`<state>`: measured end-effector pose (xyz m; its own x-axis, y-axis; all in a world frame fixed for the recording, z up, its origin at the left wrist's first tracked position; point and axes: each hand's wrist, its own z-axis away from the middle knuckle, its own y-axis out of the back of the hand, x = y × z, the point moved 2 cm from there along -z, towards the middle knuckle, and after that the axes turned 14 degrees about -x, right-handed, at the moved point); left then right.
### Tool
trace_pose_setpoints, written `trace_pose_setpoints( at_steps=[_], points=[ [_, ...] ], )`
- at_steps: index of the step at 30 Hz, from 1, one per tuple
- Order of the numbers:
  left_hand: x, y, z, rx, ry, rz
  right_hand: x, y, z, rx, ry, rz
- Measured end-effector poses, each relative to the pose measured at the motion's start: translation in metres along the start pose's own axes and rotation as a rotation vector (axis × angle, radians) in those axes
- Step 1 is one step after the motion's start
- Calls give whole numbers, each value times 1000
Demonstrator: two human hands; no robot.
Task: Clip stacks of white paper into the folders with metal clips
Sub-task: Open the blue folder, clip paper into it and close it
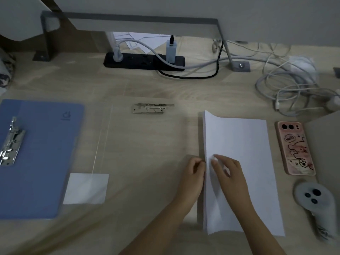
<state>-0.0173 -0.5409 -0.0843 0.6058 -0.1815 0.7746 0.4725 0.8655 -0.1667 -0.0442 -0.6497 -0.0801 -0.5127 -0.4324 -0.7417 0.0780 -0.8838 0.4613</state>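
1. While the stack of white paper (248,162) lies on the right part of the wooden desk (147,144), its left edge stands a little raised from the surface.
2. The right hand (228,172) rests on top of the stack near this edge, with the fingers spread and only slightly bent, holding nothing.
3. The left hand (193,175) touches the left edge of the stack with curled fingers; whether it really pinches the sheets is not possible to tell.
4. The blue folder (42,153) lies at the far left, well apart from the paper, with a metal clip (11,142) on its left side.
5. A second metal clip (151,108) lies between the folder and the stack, further back.
6. A phone (294,148) and a grey controller (314,199) lie to the right of the paper.
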Motion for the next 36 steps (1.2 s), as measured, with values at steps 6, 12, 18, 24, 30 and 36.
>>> trace_pose_setpoints(
  at_steps=[6, 12, 18, 24, 30, 36],
  points=[
    [-7, -16, -1, -116, -52, 187, -1, 7, 4, -57, -22, -210],
    [-2, -20, -4, -88, -113, 172, 7, 12, 6, -89, -54, -319],
    [0, -21, -4, -85, -128, 160, 11, 10, 4, -64, -86, -317],
    [-1, -19, -3, -88, -137, 144, 14, 9, 3, -67, -95, -324],
    [-2, -19, -4, -71, -132, 97, 12, 7, 3, -7, -82, -229],
    [-9, -11, -6, 97, -147, 36, 8, 1, 3, 123, -31, -79]
  ],
)
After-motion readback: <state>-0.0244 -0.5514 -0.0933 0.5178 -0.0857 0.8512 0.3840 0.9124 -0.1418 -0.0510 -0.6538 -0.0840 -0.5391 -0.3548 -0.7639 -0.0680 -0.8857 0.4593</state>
